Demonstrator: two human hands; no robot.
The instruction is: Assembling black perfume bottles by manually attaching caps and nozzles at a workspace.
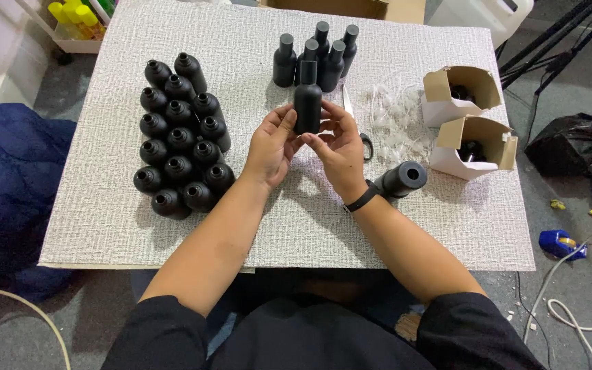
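A matte black bottle (307, 103) with a cap on top stands upright between both my hands above the middle of the table. My left hand (273, 145) wraps its left side, thumb and fingers against the body. My right hand (338, 149) holds it from the right and below; a black band circles that wrist. Several open-necked black bottles (181, 137) stand packed in rows to the left. Behind my hands stand several capped black bottles (315, 55). A black tube (403, 178) lies on its side by my right wrist.
A light textured mat (289, 226) covers the table. Two open white cartons (462, 92) (474, 147) with black parts inside sit at the right, beside a heap of clear plastic pieces (393, 116). Scissors (363, 140) lie partly behind my right hand. Cardboard box at back; blue cushion left.
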